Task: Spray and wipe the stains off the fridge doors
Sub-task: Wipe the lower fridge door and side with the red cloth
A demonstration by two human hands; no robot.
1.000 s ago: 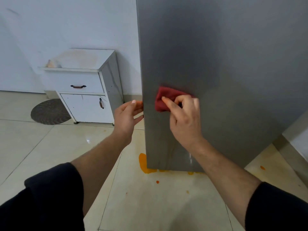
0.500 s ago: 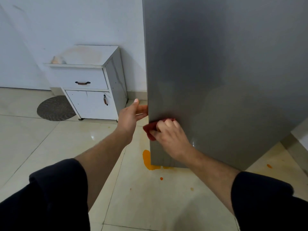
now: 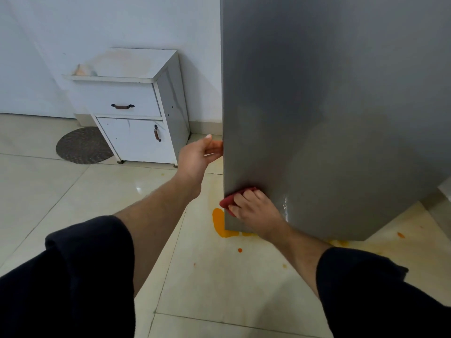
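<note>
Showing the lower left corner of a tall grey brushed-metal fridge door (image 3: 329, 118), which appears swung open over the floor and fills the right of the view. A small red cloth (image 3: 226, 202) lies against the door at its left edge, just above the bottom corner. The right hand (image 3: 256, 208) covers it, fingers curled over the fabric and pressing it to the metal, with part of the cloth sticking out past the edge. The left hand (image 3: 197, 157) is higher on the same edge, thumb raised; its fingers reach the edge with their tips hidden behind it, so whether they hook round it cannot be told. A glossy wet streak (image 3: 286, 207) shows just right of the wiping hand. Directly under the corner an orange puddle (image 3: 218, 222) spreads on the cream tiled floor (image 3: 73, 191), with smaller drops near it. Likely hazards:
- A stroke carried past the bottom edge would dip the cloth in the puddle and smear orange back onto the metal.
- A push against a weakly braced door would swing it away and break contact.
- The streak, left unwiped, may dry as a mark.

A white wooden cabinet (image 3: 136, 118) and a round woven mat (image 3: 83, 145) stand well apart to the left
</note>
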